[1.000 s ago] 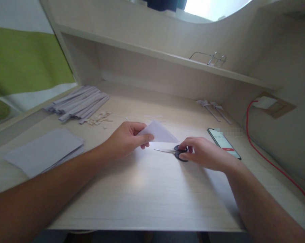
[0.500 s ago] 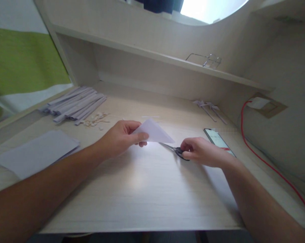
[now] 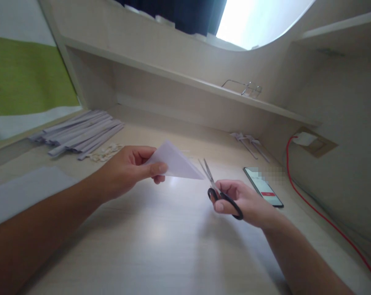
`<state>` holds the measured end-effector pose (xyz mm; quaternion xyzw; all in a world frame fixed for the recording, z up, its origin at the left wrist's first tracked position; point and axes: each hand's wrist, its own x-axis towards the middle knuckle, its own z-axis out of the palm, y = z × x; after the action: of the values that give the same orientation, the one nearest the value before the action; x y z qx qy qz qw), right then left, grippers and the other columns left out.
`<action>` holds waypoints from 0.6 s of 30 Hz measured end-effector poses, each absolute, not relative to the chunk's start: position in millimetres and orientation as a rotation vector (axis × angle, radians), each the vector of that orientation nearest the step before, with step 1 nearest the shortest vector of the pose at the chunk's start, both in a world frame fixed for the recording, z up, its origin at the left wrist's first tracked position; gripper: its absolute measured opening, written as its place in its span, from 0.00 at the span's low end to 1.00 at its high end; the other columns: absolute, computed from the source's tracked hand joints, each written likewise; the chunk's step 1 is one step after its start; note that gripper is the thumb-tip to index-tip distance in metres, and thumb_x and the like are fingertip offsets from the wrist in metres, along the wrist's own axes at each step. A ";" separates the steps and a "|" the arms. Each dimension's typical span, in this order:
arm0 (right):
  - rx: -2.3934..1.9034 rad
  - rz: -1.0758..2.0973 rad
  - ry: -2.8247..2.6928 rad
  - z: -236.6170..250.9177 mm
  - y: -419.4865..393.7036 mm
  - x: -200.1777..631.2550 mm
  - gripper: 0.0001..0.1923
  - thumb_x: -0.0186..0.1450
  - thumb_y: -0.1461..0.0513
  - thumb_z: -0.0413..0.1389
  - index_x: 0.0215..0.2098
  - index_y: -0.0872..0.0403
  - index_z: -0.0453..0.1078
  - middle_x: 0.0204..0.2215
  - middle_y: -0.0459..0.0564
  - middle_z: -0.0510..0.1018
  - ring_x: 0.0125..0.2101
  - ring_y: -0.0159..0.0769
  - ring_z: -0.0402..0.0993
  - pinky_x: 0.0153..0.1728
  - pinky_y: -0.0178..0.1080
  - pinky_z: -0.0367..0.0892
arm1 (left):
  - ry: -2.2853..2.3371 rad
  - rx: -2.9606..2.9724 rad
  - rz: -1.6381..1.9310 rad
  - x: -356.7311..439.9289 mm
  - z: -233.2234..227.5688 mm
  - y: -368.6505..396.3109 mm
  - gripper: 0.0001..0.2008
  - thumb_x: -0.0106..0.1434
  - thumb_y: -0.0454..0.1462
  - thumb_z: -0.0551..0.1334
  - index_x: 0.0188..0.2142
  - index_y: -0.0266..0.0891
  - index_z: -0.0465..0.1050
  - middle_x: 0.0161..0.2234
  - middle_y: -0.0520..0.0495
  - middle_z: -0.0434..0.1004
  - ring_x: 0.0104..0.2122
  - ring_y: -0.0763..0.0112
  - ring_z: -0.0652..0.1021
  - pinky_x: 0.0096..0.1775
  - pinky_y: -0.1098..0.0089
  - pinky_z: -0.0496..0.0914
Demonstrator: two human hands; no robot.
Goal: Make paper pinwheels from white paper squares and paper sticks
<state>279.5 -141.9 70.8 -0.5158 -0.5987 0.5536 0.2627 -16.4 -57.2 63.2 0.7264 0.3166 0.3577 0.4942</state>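
Note:
My left hand (image 3: 128, 170) pinches a white paper folded into a triangle (image 3: 174, 162), held above the desk with its tip pointing right. My right hand (image 3: 243, 200) grips black-handled scissors (image 3: 219, 190), lifted off the desk with the blades slightly apart and pointing up toward the paper's right tip. The blades are just beside the tip, not touching it.
A stack of white sheets (image 3: 22, 192) lies at the left. Long folded paper strips (image 3: 77, 133) and small scraps (image 3: 103, 152) lie at the back left. A phone (image 3: 263, 186) is at the right, with a red cable (image 3: 311, 205) beyond it. Glasses (image 3: 245, 87) rest on the shelf.
My right hand has picked the scissors up from the desk and turned the blades upward. My left hand has raised the folded paper a little.

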 end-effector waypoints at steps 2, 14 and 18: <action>-1.402 1.562 -1.601 68.3 -144.6 279.5 0.22 0.53 0.49 0.72 0.33 0.55 0.72 0.26 0.43 0.69 0.26 0.30 0.60 0.26 0.34 0.54 | 0.781 1.749 0.893 -17.8 64.8 -56.7 0.10 0.62 0.43 0.68 0.27 0.41 0.79 0.25 0.50 0.79 0.29 0.69 0.77 0.35 0.71 0.70; -1.446 1.432 -1.741 66.4 -146.8 279.7 0.21 0.54 0.51 0.72 0.30 0.54 0.69 0.26 0.43 0.69 0.27 0.31 0.61 0.28 0.35 0.55 | 0.923 1.800 0.915 -15.5 67.8 -59.0 0.10 0.59 0.44 0.68 0.25 0.41 0.80 0.24 0.51 0.80 0.27 0.68 0.77 0.33 0.70 0.70; -1.481 1.441 -1.715 65.5 -146.4 279.4 0.20 0.54 0.51 0.72 0.31 0.53 0.69 0.26 0.43 0.70 0.27 0.31 0.61 0.28 0.35 0.56 | 0.920 1.808 0.917 -15.8 65.5 -58.0 0.10 0.59 0.44 0.68 0.26 0.41 0.80 0.24 0.52 0.80 0.28 0.69 0.77 0.33 0.71 0.69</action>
<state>279.4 -146.4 65.5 -0.5371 -0.6221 0.5228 0.2263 -15.8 -58.0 65.5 0.7286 0.3708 0.3695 0.4417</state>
